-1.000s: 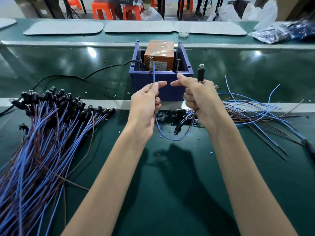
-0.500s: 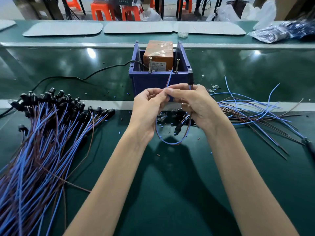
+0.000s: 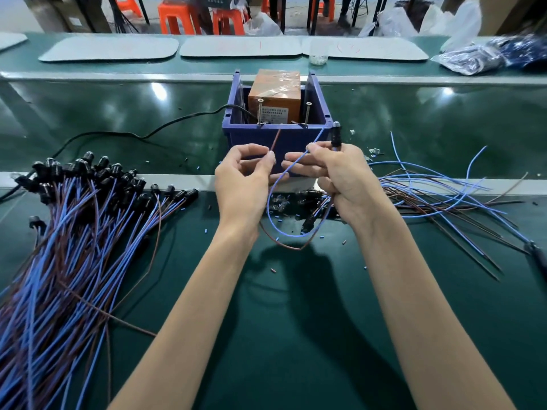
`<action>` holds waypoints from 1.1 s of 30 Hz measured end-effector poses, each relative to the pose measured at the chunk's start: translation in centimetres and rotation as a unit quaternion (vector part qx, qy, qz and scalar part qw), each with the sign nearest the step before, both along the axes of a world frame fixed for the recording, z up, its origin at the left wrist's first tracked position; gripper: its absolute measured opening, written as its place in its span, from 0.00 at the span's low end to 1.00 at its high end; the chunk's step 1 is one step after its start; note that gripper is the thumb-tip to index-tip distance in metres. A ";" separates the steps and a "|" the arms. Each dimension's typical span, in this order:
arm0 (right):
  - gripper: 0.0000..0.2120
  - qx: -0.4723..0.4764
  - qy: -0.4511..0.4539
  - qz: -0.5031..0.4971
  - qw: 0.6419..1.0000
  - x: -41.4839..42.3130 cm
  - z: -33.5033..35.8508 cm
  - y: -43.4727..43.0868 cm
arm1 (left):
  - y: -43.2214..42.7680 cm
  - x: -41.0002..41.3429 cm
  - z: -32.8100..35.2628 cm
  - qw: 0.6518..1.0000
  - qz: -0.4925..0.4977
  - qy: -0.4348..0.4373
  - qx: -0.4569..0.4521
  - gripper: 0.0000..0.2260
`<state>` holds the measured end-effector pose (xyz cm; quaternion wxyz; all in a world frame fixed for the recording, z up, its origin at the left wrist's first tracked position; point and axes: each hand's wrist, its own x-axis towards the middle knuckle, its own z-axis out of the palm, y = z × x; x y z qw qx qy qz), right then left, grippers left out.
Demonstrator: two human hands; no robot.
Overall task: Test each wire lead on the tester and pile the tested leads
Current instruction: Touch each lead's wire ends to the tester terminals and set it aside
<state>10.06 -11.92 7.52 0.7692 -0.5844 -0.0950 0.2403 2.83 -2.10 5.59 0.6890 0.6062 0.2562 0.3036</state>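
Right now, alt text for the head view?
Two bare hands hold one wire lead up before a blue bin holding an orange tester box: the left hand pinches the brown wire end, the right hand grips the blue wire and black connector. A big pile of leads lies left on the green bench, looser leads right.

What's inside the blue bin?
An orange box, two upright screws in front of it, a black cable entering from left. The blue bin's front wall hides the floor.

Green bench point(image 3: 296, 321): pile of leads point(image 3: 74, 247) along its left edge, loose leads point(image 3: 444, 196) right, blue box point(image 3: 293, 134) mid-bench.
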 end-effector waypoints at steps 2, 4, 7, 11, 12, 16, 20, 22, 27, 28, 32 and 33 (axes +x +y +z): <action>0.09 0.008 -0.003 -0.023 1.000 0.3 -0.1 -0.1 | 0.4 0.0 -0.2 0.999 0.020 0.005 0.031 0.05; 0.07 -0.006 -0.011 -0.060 0.998 0.7 -0.3 -0.3 | 0.8 0.1 -0.4 0.998 0.030 0.012 0.046 0.04; 0.07 -0.022 -0.015 -0.114 0.993 1.3 -0.7 -0.3 | 1.2 0.4 -0.5 0.999 0.023 0.019 0.040 0.11; 0.10 -0.009 -0.006 -0.145 0.989 2.0 -1.0 -0.5 | 1.0 0.4 -0.6 0.996 -0.035 0.013 0.075 0.17; 0.11 -0.009 -0.004 -0.143 0.990 2.0 -1.0 -0.6 | 1.0 0.3 -0.7 0.996 -0.040 0.009 0.078 0.16; 0.12 -0.021 -0.009 -0.126 0.992 2.1 -1.0 -0.9 | 1.4 0.0 -1.0 0.995 -0.027 0.017 0.094 0.07; 0.07 -0.020 -0.024 -0.123 0.992 2.1 -1.2 -1.1 | 1.7 0.0 -0.8 0.997 0.009 -0.009 0.073 0.05; 0.05 -0.014 -0.028 -0.132 0.991 2.2 -1.3 -1.0 | 1.8 0.1 -0.6 0.998 0.023 -0.018 0.057 0.07; 0.09 -0.010 -0.019 -0.133 0.991 2.5 -1.4 -0.9 | 1.9 0.1 -0.4 0.997 0.046 -0.050 0.048 0.13; 0.09 -0.010 -0.017 -0.133 0.991 2.6 -1.5 -0.9 | 1.9 0.1 -0.4 0.995 0.068 -0.056 0.051 0.13; 0.10 -0.008 -0.018 -0.128 0.992 2.8 -1.6 -0.9 | 2.5 0.3 -0.9 0.991 0.122 -0.042 0.034 0.13; 0.09 -0.009 -0.019 -0.126 0.992 2.8 -1.7 -0.8 | 2.8 0.3 -1.2 0.993 0.112 -0.022 0.032 0.13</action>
